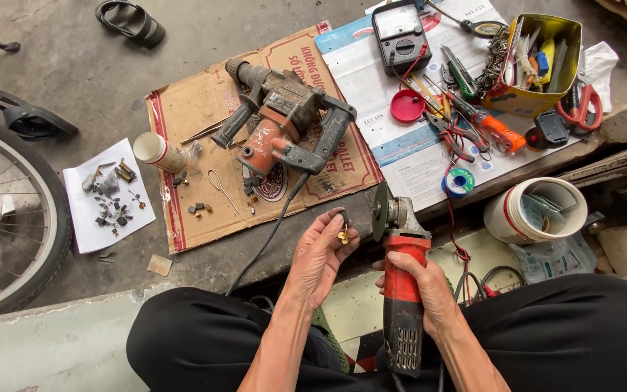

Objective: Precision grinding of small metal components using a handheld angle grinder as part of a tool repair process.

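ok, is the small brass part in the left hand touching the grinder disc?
Apart. The head view shows the brass part pinched in the left hand, with a strip of dark floor between it and the grinder disc. The right hand holds the grinder.

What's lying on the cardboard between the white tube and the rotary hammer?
In the head view, between the white tube and the rotary hammer lie a thin metal rod and a bent wire loop on the cardboard.

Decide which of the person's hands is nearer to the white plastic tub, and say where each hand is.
Right. The right hand, gripping the red angle grinder, lies just left of and below the white tub. The left hand, holding a small brass part, is farther left.
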